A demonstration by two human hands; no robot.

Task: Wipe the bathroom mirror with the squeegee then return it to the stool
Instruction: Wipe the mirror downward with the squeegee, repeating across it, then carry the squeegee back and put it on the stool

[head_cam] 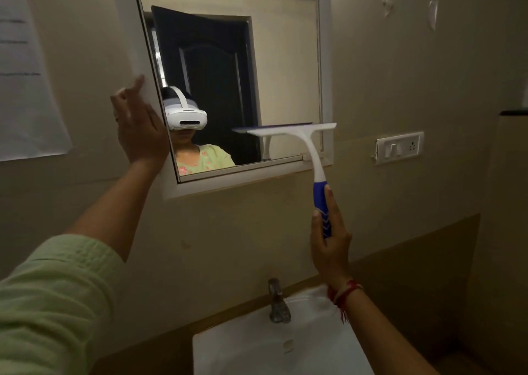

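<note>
Gripping the blue handle in curled fingers, with the thumb laid along its near side, the right hand (331,246) held the squeegee (311,153) upright at the right of the scene. Its white head lay level across the lower right part of the mirror (285,74), just above the bottom frame, with the blade at or against the glass. Whether it truly pressed could not be told from this angle.

The left hand (140,129) rested on the mirror's left frame, back toward the camera and one finger pointing up along the edge. Whether the other fingers wrapped behind the frame or only leaned on it was hidden.

Judged from this, the wiping step was under way and this stroke was near its low end. The glass showed no plain streaks or wet patches in the dim light, so how much of it had been covered could not be read, and the far upper and left areas may have needed passes.

Carrying the squeegee back was not yet done, and the stool was nowhere in view. Below, nearer the camera, sat a white sink (257,351) with its tap (278,303). A switch plate (400,147) hung on the wall to the right of the mirror.
</note>
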